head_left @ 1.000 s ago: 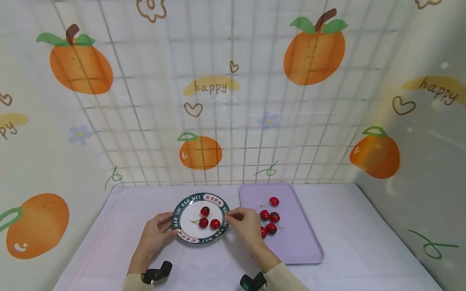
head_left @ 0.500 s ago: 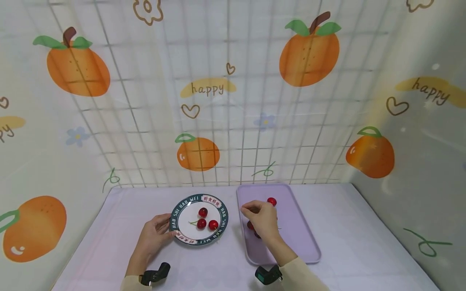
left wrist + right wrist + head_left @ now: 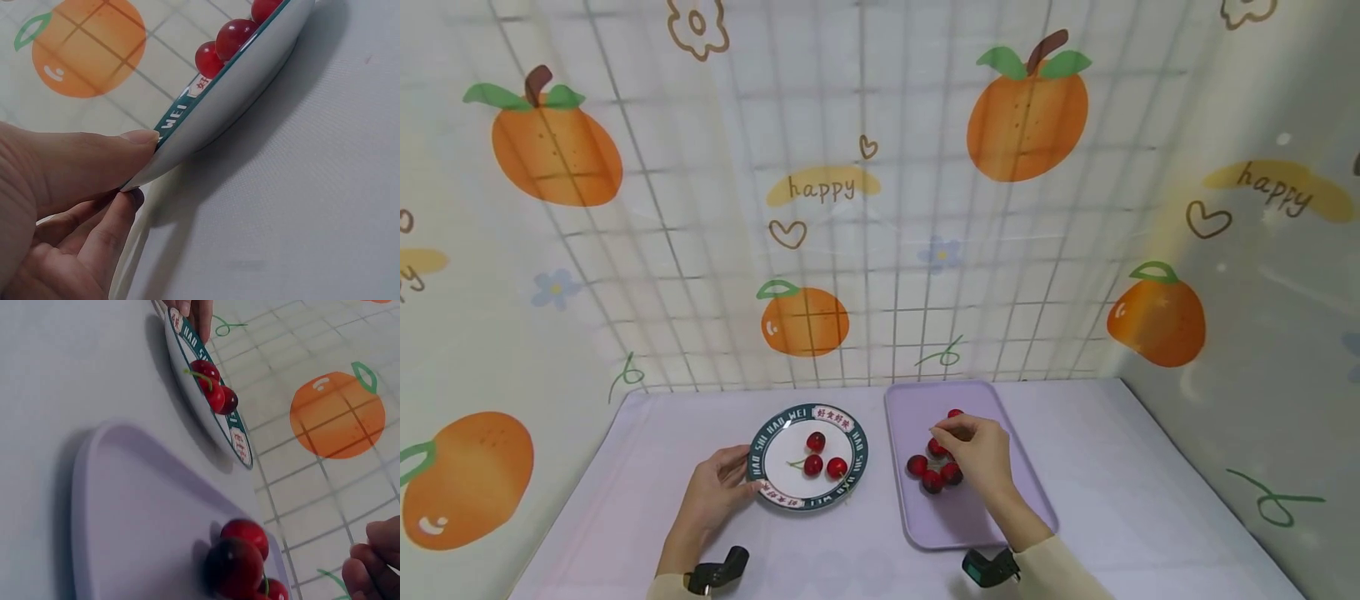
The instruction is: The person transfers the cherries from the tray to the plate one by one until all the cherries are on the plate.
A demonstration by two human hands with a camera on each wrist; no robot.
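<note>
My left hand [image 3: 718, 486] holds the left rim of a round plate [image 3: 767, 475] with a dark green lettered border. In the left wrist view its thumb [image 3: 94, 156] lies on top of the rim and its fingers [image 3: 106, 244] are underneath. Three red cherries [image 3: 813, 465] lie on the plate, some with green stems. Over the lilac tray [image 3: 917, 521] hovers my right hand [image 3: 981, 454], thumb and fingertips close together with nothing visible between them. Several dark red cherries [image 3: 932, 481] are grouped just left of and below its fingertips; another cherry [image 3: 955, 412] shows behind the hand.
The plate and the tray stand side by side on a white-covered table [image 3: 820, 558], a narrow strip apart. Behind rises a white curtain [image 3: 715, 250] printed with oranges, over a wire grid. More curtain encloses both sides.
My right hand has moved right, from the plate's right rim to above the tray's cherries. The left hand keeps its grip on the plate. The head view has shifted slightly.
</note>
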